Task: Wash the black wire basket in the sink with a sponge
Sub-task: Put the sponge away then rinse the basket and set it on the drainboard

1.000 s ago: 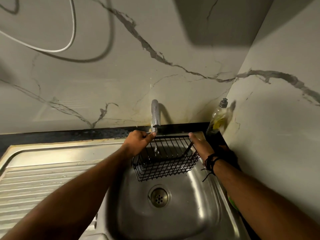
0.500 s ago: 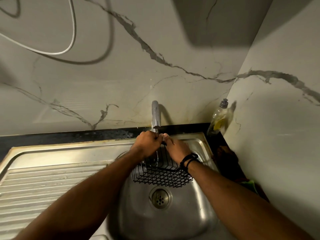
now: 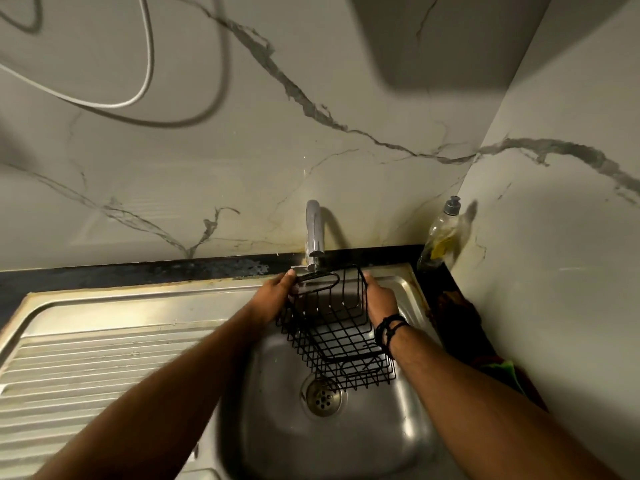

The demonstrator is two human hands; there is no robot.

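The black wire basket (image 3: 337, 344) hangs tilted over the steel sink (image 3: 408, 431), its far end raised under the tap (image 3: 314, 233) and its near end low above the drain (image 3: 322, 396). My left hand (image 3: 277, 297) grips the basket's left far edge by the wire hook. My right hand (image 3: 379, 299) holds its right far edge; dark cords circle that wrist. Whether water runs from the tap is unclear. A green sponge (image 3: 504, 370) lies on the dark counter at the right, partly hidden behind my right forearm.
A dish soap bottle (image 3: 440, 237) stands in the back right corner by the marble wall. The ribbed steel drainboard (image 3: 86, 368) spreads to the left of the sink. A white cable (image 3: 145, 77) hangs on the wall above.
Both hands moved apart from the tap area to the basket's two sides, and the basket turned and tilted, its far end lifted toward the tap.
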